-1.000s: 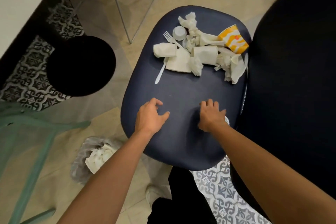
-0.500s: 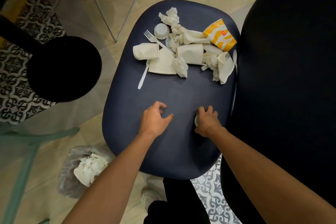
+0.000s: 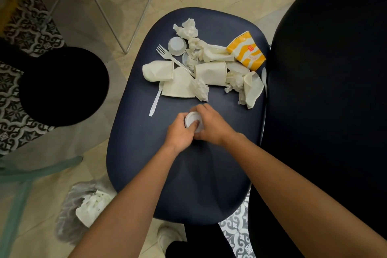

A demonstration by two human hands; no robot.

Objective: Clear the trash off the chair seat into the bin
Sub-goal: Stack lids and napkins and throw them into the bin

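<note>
white plastic lid (image 3: 193, 123) is pinched by fingers of left hand (image 3: 179, 133) and right hand (image 3: 212, 126) above the chair seat (image 3: 144, 165); best hold firmly, carry to the bin (image 3: 70, 216) beside it.

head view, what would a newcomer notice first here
At mid-seat the left hand and right hand hold a small white plastic lid between them over the dark blue chair seat. Beyond them, at the seat's far end, lies a heap of crushed paper cups, napkins and a plastic fork, with a yellow-and-white striped carton standing out on its right. On the floor at lower left sits a clear bag holding paper trash.
</note>
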